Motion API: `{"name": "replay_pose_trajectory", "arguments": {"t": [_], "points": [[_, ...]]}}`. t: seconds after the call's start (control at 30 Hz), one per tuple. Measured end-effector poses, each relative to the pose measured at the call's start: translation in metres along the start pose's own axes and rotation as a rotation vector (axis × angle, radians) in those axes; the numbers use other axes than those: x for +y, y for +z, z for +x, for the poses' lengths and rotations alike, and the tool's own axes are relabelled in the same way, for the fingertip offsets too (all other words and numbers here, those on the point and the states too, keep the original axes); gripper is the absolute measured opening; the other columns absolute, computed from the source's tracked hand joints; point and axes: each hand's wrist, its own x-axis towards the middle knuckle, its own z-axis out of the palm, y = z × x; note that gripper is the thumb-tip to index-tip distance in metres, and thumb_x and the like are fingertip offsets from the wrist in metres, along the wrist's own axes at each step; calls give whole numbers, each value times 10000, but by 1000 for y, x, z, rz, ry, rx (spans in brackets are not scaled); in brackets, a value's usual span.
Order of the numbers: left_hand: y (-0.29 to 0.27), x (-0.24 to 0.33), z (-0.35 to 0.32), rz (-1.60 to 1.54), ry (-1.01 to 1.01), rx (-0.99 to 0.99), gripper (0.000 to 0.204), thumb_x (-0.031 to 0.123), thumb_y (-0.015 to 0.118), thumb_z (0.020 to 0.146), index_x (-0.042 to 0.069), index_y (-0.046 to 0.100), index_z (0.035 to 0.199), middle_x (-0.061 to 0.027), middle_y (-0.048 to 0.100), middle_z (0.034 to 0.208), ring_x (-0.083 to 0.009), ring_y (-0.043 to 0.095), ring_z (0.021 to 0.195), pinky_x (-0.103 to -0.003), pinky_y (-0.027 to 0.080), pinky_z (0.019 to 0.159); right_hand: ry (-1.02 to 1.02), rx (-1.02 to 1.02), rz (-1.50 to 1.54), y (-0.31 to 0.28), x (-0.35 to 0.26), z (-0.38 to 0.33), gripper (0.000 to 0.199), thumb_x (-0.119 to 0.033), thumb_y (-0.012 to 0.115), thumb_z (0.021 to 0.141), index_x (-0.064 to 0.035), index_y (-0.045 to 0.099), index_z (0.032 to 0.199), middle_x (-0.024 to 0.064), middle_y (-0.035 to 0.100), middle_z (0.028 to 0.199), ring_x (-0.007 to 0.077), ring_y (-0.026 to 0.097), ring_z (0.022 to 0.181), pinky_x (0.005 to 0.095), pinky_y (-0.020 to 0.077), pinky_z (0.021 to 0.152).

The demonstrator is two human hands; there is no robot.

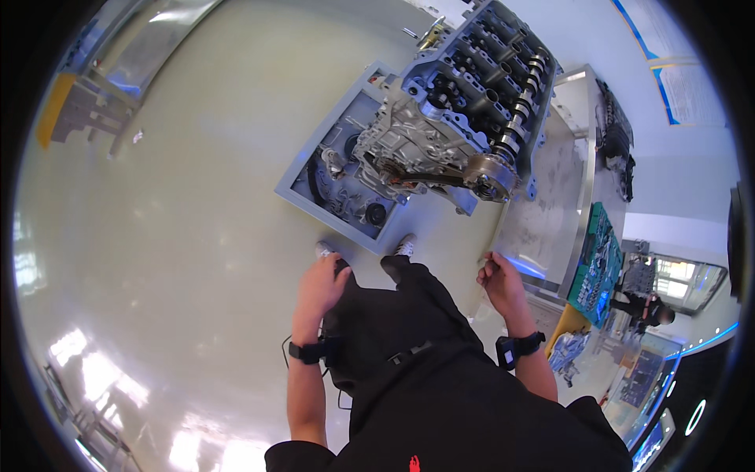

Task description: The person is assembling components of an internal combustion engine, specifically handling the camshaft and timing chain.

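The left hand (322, 285) and right hand (505, 288) are hanging half-curled, seemingly empty; the engine (417, 130) is standing above the tray (329, 222), partly stripped, its uncovered camshaft (520, 110) sitting in place, loose parts (375, 213) lying below.

Bright overall. Flaring hard white on the glossy floor (197, 197) at lower left, with detail washed out there. Gleaming blue on the bench (543, 212); glowing at right from panes (676, 277) and a blue light strip (702, 344). Near-black in the clothing (440, 401). Fairly crisp on the engine (464, 110), soft in the far right background. Bending strongly toward a round black rim.
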Motion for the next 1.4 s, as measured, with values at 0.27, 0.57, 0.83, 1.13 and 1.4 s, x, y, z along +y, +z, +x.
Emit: {"name": "replay_pose_trajectory", "arguments": {"t": [0.27, 0.57, 0.83, 1.13, 1.4], "points": [[6, -66, -47, -70, -212, 85, 392, 315, 599, 908, 75, 559, 1216, -140, 651, 1056, -316, 622, 1002, -418, 484, 846, -3, -103, 84, 50, -43, 21, 304, -276, 557, 943, -45, 591, 1138, 16, 578, 785, 165, 551, 749, 307, 437, 706], [16, -87, -79, -155, -299, 142, 369, 308, 597, 908, 79, 569, 1196, -140, 653, 1045, -320, 625, 985, -417, 484, 828, 59, -298, 501, 85, -45, 24, 515, -355, 484, 955, -27, 470, 1352, 7, 594, 883, 142, 548, 793, 293, 442, 708], [8, -87, -76, -167, -311, 158, 371, 309, 593, 907, 71, 575, 1191, -142, 659, 1045, -318, 630, 982, -411, 487, 833, 67, -363, 525, 86, -39, 28, 537, -384, 483, 957, -26, 468, 1356, 7, 593, 875, 141, 543, 792, 291, 436, 713], [5, -68, 7, -186, -66, -32, 425, 335, 623, 901, 42, 566, 1204, -194, 665, 1069, -333, 647, 1007, -411, 504, 855, -58, -171, 551, 65, -47, 41, 388, -408, 499, 962, -83, 603, 1146, 16, 591, 816, 151, 562, 759, 303, 460, 675], [-25, 16, 112, -125, 413, -293, 395, 279, 583, 941, 56, 543, 1264, -148, 648, 1057, -267, 617, 933, -383, 488, 807, -239, -79, 598, 14, -32, 35, 353, -352, 435, 1010, -53, 587, 1119, 42, 638, 827, 154, 606, 758, 297, 486, 696]]}}
